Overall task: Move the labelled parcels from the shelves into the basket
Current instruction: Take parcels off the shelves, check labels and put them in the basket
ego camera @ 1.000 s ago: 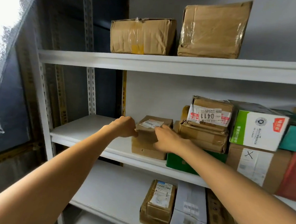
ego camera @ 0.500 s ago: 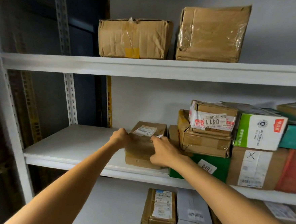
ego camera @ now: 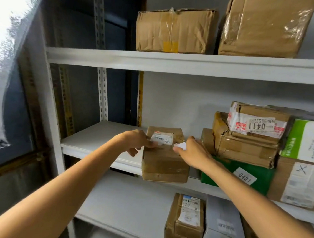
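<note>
Head view: both arms reach up to a brown parcel caught between the two hands. The left hand grips its top left edge. The thumb lies across the top beside the white label and the other fingers curl down the left side. The right hand sits against the top right edge, its fingertips pinching a small white slip just over the parcel's top. The parcel stands on the middle shelf, its front face jutting past the shelf's lip. Just right of the right hand lies a green parcel under a stack of taped boxes. Well above the grip, two big boxes sit on the top shelf. Below the grip, more labelled parcels stand on the lower shelf.
</note>
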